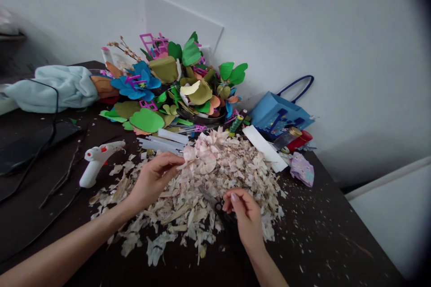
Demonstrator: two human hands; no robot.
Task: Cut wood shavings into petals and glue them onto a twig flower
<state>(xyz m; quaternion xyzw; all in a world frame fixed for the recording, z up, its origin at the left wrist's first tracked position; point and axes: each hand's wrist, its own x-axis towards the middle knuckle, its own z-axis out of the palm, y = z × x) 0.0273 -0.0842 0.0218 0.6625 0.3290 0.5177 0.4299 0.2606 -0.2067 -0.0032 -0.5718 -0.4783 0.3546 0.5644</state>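
Note:
A heap of dry, pale petal-like scraps [188, 215] spreads over the dark table. At its left side my left hand [156, 178] is closed in a pinch on the edge of a pale pink petal [190, 154]. That petal lies against a cluster of similar pinkish petals [213, 145] on top of the heap. My right hand [247, 217] is over the near right part of the heap, fingers curled and thumb against them; what they hold, if anything, is hidden. Dark-handled scissors [209, 197] lie beside and partly under it, blades pointing up-left.
A white glue gun [96, 163] with a cord lies left, near glue sticks [163, 143]. Colourful artificial flowers [144, 81] are piled behind. A blue bag [279, 110], a white strip [265, 148] and a patterned cloth bundle [302, 169] lie right. The wall stands behind.

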